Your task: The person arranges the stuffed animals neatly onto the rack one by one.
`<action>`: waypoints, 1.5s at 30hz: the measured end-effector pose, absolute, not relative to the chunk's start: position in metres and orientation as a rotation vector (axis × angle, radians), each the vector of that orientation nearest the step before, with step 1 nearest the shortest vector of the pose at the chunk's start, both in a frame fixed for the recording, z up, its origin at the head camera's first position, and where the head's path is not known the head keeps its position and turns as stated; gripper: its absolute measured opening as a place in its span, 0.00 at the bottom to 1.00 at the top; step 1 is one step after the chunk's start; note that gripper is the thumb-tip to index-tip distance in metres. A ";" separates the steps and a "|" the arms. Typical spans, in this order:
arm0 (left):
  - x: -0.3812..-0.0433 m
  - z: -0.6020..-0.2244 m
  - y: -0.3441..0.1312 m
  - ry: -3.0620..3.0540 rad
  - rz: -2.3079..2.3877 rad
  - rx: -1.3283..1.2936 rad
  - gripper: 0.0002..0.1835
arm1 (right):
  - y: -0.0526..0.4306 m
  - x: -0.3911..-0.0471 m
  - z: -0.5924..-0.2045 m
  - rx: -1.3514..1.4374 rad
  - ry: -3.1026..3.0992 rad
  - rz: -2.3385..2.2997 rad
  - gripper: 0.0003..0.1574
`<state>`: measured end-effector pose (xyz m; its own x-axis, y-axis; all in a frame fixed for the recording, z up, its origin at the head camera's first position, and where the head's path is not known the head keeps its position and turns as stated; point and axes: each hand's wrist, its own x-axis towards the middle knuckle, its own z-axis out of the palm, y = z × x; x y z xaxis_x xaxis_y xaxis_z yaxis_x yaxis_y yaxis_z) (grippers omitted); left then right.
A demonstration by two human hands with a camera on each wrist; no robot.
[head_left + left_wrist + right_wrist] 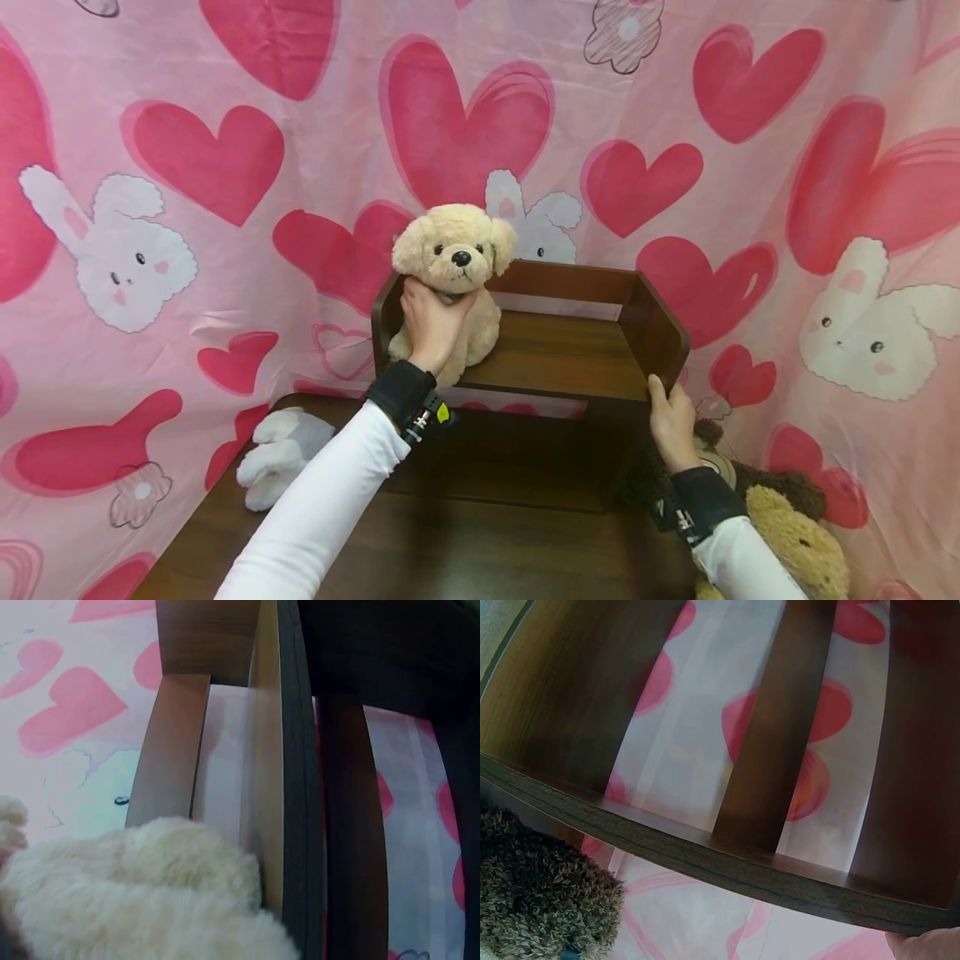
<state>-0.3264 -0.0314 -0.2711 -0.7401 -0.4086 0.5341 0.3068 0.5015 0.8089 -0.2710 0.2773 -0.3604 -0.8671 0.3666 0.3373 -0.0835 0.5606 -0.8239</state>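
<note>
A cream plush dog (480,329) sits upright at the left end of the upper board of a dark wooden shelf (562,354). My left hand (437,325) grips it round the neck from the front, thumb to the right. In the left wrist view, the dog's fur (150,900) lies close against the shelf board (266,765). My right hand (672,421) holds the front lower corner of the shelf's right side panel. Only a bit of that hand (928,945) shows at the panel edge (705,851) in the right wrist view.
A white plush toy (285,458) lies on the brown desk (480,546) left of the shelf. Right of it sit a dark brown plush (544,889) and a tan plush (798,537). Pink heart-patterned fabric (330,158) hangs close behind and at both sides.
</note>
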 end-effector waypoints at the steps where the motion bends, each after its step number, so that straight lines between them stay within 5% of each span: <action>1: -0.326 -0.271 -0.033 -2.050 -1.290 0.059 0.43 | 0.278 -0.271 -0.360 -0.230 -2.321 1.264 0.31; 23: -0.332 -0.272 -0.068 -2.467 -1.269 -0.294 0.54 | 0.279 -0.270 -0.361 -0.212 -2.331 1.279 0.32; 45: -0.328 -0.289 -0.029 -2.201 -1.008 0.092 0.49 | 0.278 -0.267 -0.359 -0.198 -2.336 1.267 0.31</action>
<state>-0.3284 -0.0285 -0.2894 -0.7499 -0.3347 0.5707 0.2135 0.6941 0.6875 -0.2670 0.2777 -0.3594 -0.8781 0.3409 0.3357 -0.0952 0.5630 -0.8209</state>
